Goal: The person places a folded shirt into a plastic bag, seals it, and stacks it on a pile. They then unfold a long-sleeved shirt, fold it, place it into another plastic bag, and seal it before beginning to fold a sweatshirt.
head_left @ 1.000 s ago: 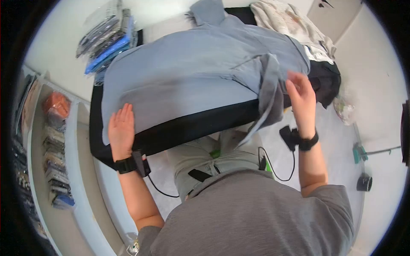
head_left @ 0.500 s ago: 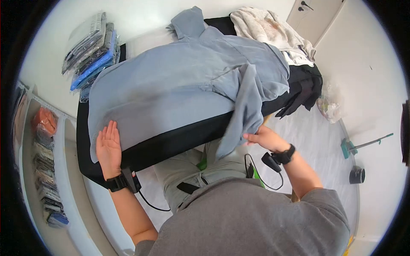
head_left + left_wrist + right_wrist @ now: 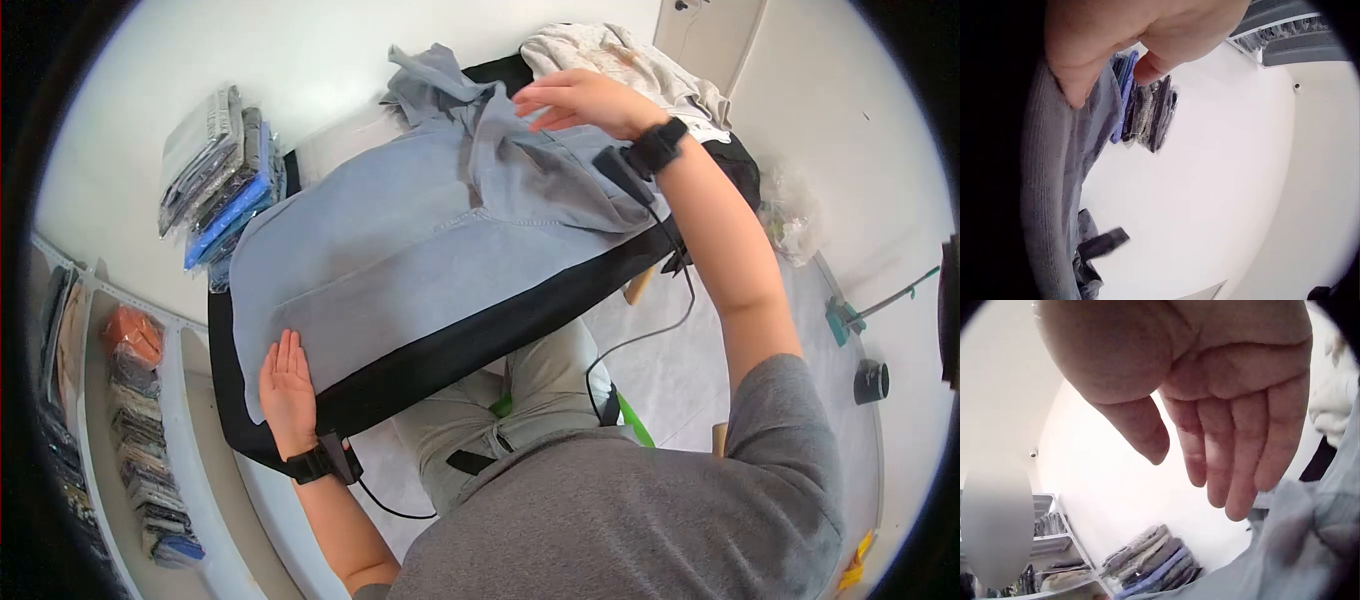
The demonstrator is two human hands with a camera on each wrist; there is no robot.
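A blue-grey shirt (image 3: 370, 240) lies spread over the black-covered table (image 3: 450, 365). Its right part is folded over in loose creases, and a piece of cloth sticks up at the far end. My left hand (image 3: 289, 390) rests with straight fingers on the near left corner of the shirt; the left wrist view shows the thumb and fingertips at the cloth. Over the folded far right part hovers my right hand (image 3: 585, 103), fingers extended and loosely bent. Nothing is between its fingers in the right wrist view.
Behind the table's left end stands a stack of bagged garments (image 3: 225, 185). A cream garment (image 3: 630, 70) lies at the far right. On the left is a shelf (image 3: 95, 400) of packed clothes. A plastic bag (image 3: 790, 220) and a teal-headed broom (image 3: 845, 318) are on the right.
My right hand went down to the sleeve hanging over the near edge, then up to the far side. That sleeve now lies folded across the shirt. The left hand stays at its corner.
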